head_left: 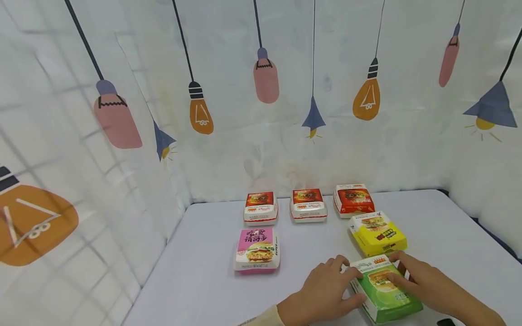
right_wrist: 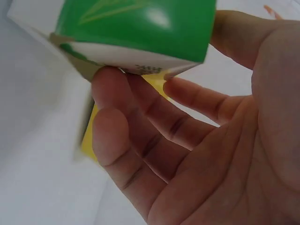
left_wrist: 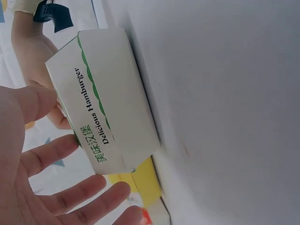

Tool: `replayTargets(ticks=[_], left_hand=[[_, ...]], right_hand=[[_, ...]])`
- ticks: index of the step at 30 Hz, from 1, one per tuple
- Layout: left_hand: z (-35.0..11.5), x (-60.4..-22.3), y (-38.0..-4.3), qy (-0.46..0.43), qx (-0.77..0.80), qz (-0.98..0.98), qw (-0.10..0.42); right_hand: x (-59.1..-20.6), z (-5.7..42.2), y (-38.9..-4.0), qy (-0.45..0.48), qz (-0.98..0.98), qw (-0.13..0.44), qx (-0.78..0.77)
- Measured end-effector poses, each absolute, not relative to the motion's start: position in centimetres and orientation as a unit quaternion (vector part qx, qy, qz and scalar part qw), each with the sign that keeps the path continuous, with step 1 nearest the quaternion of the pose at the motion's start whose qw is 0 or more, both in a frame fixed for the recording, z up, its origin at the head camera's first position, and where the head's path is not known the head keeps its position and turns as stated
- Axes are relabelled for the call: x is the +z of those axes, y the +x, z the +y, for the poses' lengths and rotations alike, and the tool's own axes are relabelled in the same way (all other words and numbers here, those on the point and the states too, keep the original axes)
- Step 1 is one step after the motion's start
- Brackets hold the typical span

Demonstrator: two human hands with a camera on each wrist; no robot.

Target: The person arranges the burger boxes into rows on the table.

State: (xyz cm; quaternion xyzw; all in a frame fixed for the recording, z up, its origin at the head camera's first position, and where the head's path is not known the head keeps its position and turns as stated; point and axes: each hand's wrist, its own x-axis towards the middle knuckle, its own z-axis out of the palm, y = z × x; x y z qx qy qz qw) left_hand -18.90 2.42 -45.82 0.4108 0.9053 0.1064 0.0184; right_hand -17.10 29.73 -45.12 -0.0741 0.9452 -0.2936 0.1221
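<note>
A green and white hamburger box (head_left: 385,296) lies at the near right of the table, between both hands. My right hand (head_left: 430,283) holds its right side, with the thumb over the printed top and the fingers bent against the side in the right wrist view. At the box's left side is my left hand (head_left: 324,292). In the left wrist view, its loosely extended fingers (left_wrist: 56,152) reach the edge of the white side panel, which reads "Delicious Hamburger". Just behind the green box sits a yellow hamburger box (head_left: 379,235).
A pink hamburger box (head_left: 257,253) stands left of centre. Along the back are three red and white boxes: one at left (head_left: 261,210), a middle one (head_left: 308,207) and a right one (head_left: 354,201). A lamp-patterned curtain (head_left: 244,154) rises behind the white table (head_left: 195,271).
</note>
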Motion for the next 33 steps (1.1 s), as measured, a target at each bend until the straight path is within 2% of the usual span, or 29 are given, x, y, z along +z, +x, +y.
replayTargets(ticks=[8, 13, 16, 20, 27, 33], left_hand=[[-1.1, -46.2, -18.7, 0.377, 0.102, 0.92, -0.028], [-1.9, -45.4, -18.0, 0.32, 0.022, 0.947, 0.019], [-2.1, -44.9, -18.1, 0.299, -0.002, 0.954, 0.027], [-2.7, -44.6, -20.1, 0.282, 0.016, 0.959, 0.022], [-3.4, -44.3, -24.4, 0.237, 0.117, 0.963, 0.053], [-4.0, -44.2, -25.7, 0.211, 0.156, 0.962, 0.076]], right_hand=[[-44.9, 25.1, -17.4, -0.074, 0.955, 0.096, -0.269], [-45.1, 22.0, -18.2, -0.092, 0.961, 0.07, -0.252], [-44.9, 20.6, -19.0, -0.099, 0.964, 0.062, -0.238], [-44.6, 19.6, -21.0, -0.116, 0.963, 0.054, -0.238], [-44.7, 19.3, -24.8, -0.106, 0.957, 0.046, -0.267], [-44.5, 18.6, -26.7, -0.116, 0.948, 0.053, -0.29]])
